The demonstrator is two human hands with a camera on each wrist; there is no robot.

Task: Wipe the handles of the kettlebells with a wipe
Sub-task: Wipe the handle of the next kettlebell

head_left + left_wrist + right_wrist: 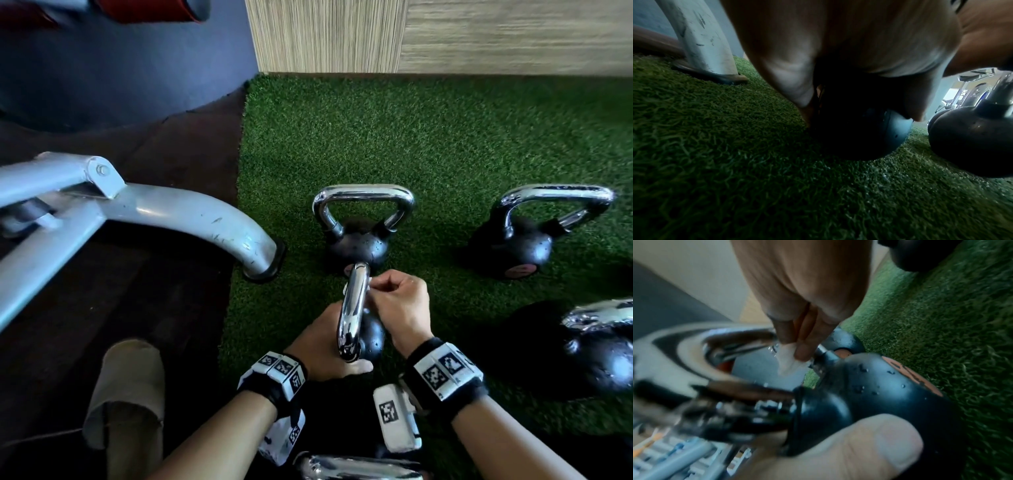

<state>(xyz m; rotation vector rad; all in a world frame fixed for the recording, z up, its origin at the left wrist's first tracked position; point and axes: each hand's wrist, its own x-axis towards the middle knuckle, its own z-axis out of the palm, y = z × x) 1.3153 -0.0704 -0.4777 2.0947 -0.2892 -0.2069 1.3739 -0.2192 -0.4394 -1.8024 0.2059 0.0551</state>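
Note:
On the green turf (445, 144), a black kettlebell (371, 337) with a chrome handle (352, 308) is tilted toward me. My left hand (329, 349) grips it low down at the near end of the handle, with the thumb (869, 451) on the black ball (890, 386). At the handle's far end my right hand (375, 286) pinches a small white wipe (789, 358) against the chrome, where the handle meets the ball. In the left wrist view the palm (838, 65) covers most of the ball (879, 133).
Other kettlebells stand on the turf: one just behind (359, 240), one at the far right (527, 243), one at the near right (603, 349). Another chrome handle (359, 467) lies below my wrists. A grey bench leg (205, 219) ends at the turf's left edge.

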